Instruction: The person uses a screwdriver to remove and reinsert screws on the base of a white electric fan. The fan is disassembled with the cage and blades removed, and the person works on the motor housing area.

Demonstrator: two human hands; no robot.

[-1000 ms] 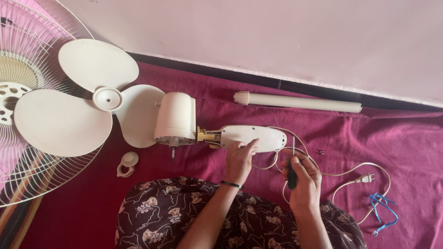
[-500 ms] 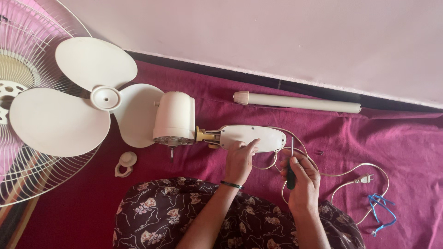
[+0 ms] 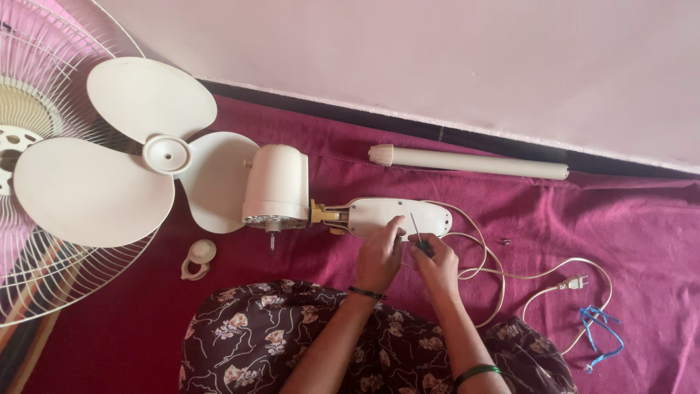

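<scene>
A cream fan lies on a maroon cloth, with its three blades (image 3: 109, 168), motor housing (image 3: 275, 186) and a white neck casing (image 3: 397, 215). My left hand (image 3: 379, 255) rests on the near edge of that casing, fingers touching it. Beside it, my right hand (image 3: 436, 264) grips a screwdriver (image 3: 417, 235) with a dark handle, its thin shaft pointing up at the casing. A cream power cord (image 3: 510, 273) loops from the casing to a plug (image 3: 576, 282) at the right.
A wire fan guard (image 3: 29, 190) lies at the left edge. A cream pole (image 3: 467, 162) lies along the wall. A small cream cap (image 3: 198, 259) sits near the blades. A tiny screw (image 3: 504, 241) and a blue cord (image 3: 599, 325) lie at the right. My patterned lap fills the bottom.
My right hand has moved left with the screwdriver, from beside the cord to close against my left hand, and the shaft now points at the casing. The left hand stays there.
</scene>
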